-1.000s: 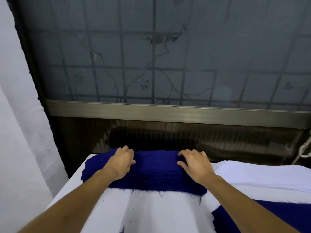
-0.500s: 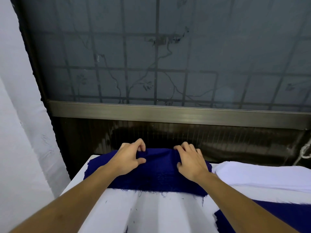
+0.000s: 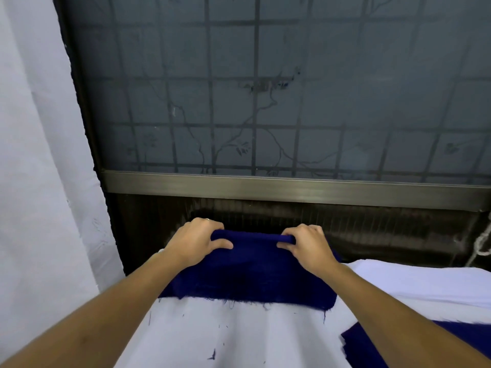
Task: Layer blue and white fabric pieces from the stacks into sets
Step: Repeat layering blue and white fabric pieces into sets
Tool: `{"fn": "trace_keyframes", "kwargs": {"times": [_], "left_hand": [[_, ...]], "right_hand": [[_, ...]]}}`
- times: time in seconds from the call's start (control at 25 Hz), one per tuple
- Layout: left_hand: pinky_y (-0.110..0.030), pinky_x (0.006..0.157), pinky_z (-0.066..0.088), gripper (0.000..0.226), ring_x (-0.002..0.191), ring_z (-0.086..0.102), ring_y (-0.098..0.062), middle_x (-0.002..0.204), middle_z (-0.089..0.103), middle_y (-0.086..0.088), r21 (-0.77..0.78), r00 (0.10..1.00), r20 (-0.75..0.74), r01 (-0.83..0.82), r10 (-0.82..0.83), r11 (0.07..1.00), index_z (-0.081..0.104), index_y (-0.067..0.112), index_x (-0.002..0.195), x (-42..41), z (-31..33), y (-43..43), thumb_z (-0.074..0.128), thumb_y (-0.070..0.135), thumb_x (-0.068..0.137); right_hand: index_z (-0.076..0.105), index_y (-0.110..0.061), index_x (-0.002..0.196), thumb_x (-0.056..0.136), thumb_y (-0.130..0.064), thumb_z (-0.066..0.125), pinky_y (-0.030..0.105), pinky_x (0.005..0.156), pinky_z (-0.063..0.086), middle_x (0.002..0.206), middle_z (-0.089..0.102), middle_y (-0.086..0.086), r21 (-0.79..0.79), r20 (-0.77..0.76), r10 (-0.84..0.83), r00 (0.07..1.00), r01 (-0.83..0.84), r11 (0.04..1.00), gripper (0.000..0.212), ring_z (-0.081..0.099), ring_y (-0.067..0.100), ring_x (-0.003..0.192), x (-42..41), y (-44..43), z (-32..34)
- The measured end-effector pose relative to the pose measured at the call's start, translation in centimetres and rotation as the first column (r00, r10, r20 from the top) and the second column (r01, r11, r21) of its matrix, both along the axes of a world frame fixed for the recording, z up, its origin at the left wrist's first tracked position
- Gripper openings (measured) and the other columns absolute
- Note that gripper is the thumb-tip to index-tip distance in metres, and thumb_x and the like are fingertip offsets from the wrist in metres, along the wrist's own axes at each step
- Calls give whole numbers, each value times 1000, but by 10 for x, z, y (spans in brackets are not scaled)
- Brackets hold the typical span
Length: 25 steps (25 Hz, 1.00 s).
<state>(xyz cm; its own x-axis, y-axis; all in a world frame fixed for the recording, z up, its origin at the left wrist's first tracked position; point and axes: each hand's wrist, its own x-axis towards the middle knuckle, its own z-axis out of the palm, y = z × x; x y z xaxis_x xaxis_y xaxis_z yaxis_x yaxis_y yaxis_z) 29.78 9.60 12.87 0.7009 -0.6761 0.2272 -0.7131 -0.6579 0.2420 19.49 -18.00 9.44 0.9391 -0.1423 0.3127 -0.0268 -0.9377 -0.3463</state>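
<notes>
A stack of dark blue fabric pieces [image 3: 249, 277] lies at the far end of the white-covered table [image 3: 212, 333]. My left hand [image 3: 195, 243] grips the far edge of the top blue piece on the left, thumb under the raised fold. My right hand [image 3: 305, 245] pinches the same far edge on the right. The edge is lifted off the stack between them. A stack of white fabric [image 3: 414, 282] sits to the right of the blue stack. Another blue piece [image 3: 377, 343] lies at the near right, partly hidden by my right forearm.
A dark metal-framed window [image 3: 265, 102] with a grid rises straight behind the table, its sill [image 3: 292, 188] just beyond my hands. A white curtain [image 3: 39, 155] hangs at the left. A rope [image 3: 483, 243] hangs at the far right. Blue threads dot the table cover.
Both hands went from resting flat on the blue stack to curling over its far edge and lifting the top piece's edge. The view tilted upward.
</notes>
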Motion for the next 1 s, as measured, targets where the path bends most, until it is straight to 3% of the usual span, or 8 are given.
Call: {"fn": "trace_keyframes", "kwargs": {"times": [0.16, 0.28, 0.48, 0.64, 0.72, 0.84, 1.0], "left_hand": [[-37, 82, 60, 30, 89, 66, -7, 103, 71, 10, -47, 994, -81, -81, 77, 996, 70, 32, 115, -4, 11, 23, 70, 48, 90], [-37, 81, 61, 23, 87, 67, -8, 100, 71, 10, -52, 988, -93, -130, 124, 990, 70, 33, 112, -10, 12, 33, 68, 46, 92], [-24, 80, 58, 16, 86, 65, -4, 99, 67, 17, -292, 958, -271, -175, 94, 940, 65, 35, 113, -23, 11, 37, 65, 35, 97], [-33, 91, 57, 14, 98, 65, -13, 102, 69, 8, -427, 922, -365, -292, 133, 856, 71, 26, 105, -44, -1, 36, 64, 34, 97], [-34, 87, 57, 13, 97, 66, -16, 101, 70, 4, -463, 911, -388, -323, 139, 825, 71, 24, 98, -60, -12, 33, 64, 34, 97], [-30, 79, 56, 15, 91, 67, -18, 98, 70, 1, -440, 915, -355, -345, 192, 829, 68, 21, 92, -86, -28, 25, 61, 31, 99], [-35, 85, 58, 23, 89, 67, -18, 97, 70, -3, -399, 902, -341, -392, 263, 829, 71, 14, 94, -115, -46, 14, 55, 28, 103]], "right_hand": [[71, -31, 89, 97, -30, 67, 39, 83, 56, 84, 72, -9, 138, -20, -4, 1000, 6, 990, 8, 67, 9, 81, -36, -28, 16], [65, -32, 87, 97, -26, 67, 36, 76, 58, 84, 70, -9, 165, -35, -54, 998, 59, 984, 11, 67, 11, 79, -66, -45, 18], [64, -30, 91, 94, -18, 70, 21, 65, 52, 86, 70, -8, 300, 5, -136, 991, 128, 945, 14, 67, 10, 80, -110, -69, 14], [68, -23, 97, 92, -15, 73, 19, 63, 53, 91, 73, -5, 487, -13, -142, 990, 131, 863, 10, 71, 14, 83, -146, -80, 7], [71, -23, 99, 92, -18, 72, 20, 64, 54, 92, 75, -4, 553, -11, -142, 990, 124, 824, 8, 73, 14, 83, -164, -84, 3], [73, -27, 104, 96, -25, 68, 17, 64, 55, 93, 78, -11, 658, -6, -128, 992, 101, 746, 10, 74, 7, 84, -194, -88, -4], [74, -22, 98, 104, -30, 54, 27, 70, 55, 86, 78, -6, 655, -56, -213, 975, 197, 730, 22, 74, 14, 79, -225, -89, -19]]}}
